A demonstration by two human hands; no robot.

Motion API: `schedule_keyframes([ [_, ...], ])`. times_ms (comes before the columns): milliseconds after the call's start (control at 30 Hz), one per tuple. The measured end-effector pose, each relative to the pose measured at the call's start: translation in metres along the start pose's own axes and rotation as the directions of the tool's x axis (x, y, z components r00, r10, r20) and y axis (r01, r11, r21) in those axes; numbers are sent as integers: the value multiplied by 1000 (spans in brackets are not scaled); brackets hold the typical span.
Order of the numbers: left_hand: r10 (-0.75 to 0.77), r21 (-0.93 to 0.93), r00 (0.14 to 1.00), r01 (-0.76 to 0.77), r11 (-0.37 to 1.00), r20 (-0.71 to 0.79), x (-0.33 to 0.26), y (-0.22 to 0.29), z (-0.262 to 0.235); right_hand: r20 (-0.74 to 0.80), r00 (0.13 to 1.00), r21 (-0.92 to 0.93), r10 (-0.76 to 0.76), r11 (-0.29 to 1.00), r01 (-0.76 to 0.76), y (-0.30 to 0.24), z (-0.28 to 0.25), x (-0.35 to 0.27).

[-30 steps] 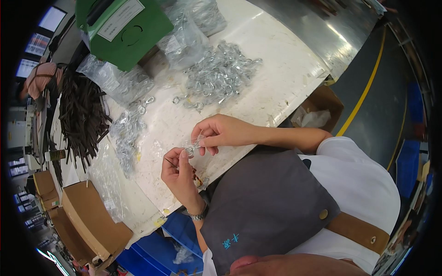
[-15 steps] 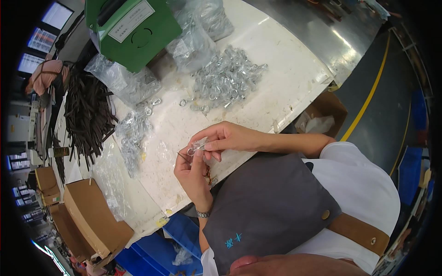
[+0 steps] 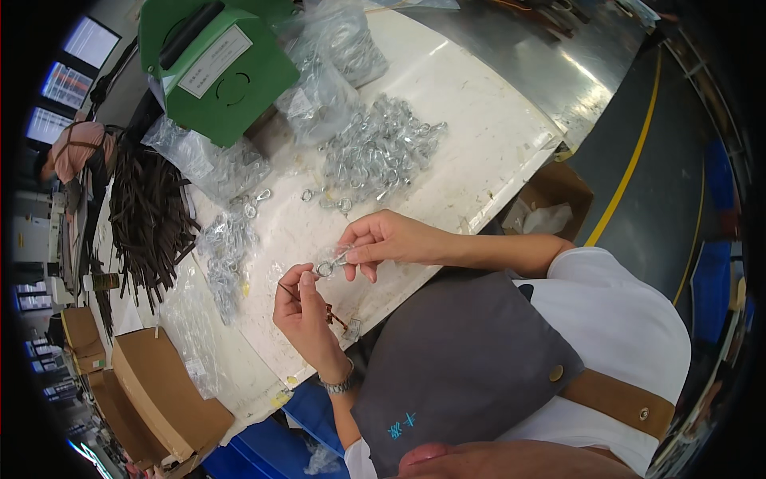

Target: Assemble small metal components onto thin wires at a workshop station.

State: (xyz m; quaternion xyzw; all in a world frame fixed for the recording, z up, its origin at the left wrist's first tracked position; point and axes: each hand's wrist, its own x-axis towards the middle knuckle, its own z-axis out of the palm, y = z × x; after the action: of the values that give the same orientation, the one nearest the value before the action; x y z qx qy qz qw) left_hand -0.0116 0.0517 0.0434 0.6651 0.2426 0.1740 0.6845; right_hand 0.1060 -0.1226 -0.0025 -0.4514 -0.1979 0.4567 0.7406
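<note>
In front of me, above the table, both hands meet at a shiny metal key-ring clasp (image 3: 325, 269). My left hand (image 3: 305, 319), wearing a metal-band watch, is closed with thumb and fingertip pinching the ring end. My right hand (image 3: 383, 242) is closed on the other end, where clear film seems to show between its fingers. Below the left palm, a reddish-brown strip (image 3: 338, 318) and a small clear piece (image 3: 352, 329) show near the table edge. Beyond my hands lies a heap of metal clasps (image 3: 383, 152); a second pile of clasps (image 3: 227, 247) is to the left.
A green machine (image 3: 231, 80) stands at the back among clear plastic bags (image 3: 319, 104). Dark brown strips (image 3: 150, 215) lie at the far left. Cardboard boxes (image 3: 167, 383) and a blue bin (image 3: 263, 447) are at lower left. Another person (image 3: 80, 152) bends in the background.
My left hand has moved left and slightly away from my right, so the ring shows more clearly between them. The reddish-brown strip and clear piece below the left palm are more exposed.
</note>
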Motion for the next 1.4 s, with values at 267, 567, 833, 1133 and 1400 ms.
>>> schedule_keyframes([
  [267,103,217,994,-109,970,39,-6,-6,0,-37,999,-48,-18,999,16,-5,5,-2],
  [567,-24,88,998,18,996,64,-9,-17,13,-13,999,-122,-50,991,48,-9,13,-4],
  [833,-22,233,967,-38,972,252,42,-4,-11,-165,953,-326,-255,926,192,-35,-23,-8],
  [1133,278,861,816,-490,-133,507,181,-33,-39,-120,629,-989,-768,148,-8,-68,-67,-5],
  [1400,256,919,882,-384,-95,395,109,-38,-71,16,603,-984,-797,96,152,-42,-40,-30],
])
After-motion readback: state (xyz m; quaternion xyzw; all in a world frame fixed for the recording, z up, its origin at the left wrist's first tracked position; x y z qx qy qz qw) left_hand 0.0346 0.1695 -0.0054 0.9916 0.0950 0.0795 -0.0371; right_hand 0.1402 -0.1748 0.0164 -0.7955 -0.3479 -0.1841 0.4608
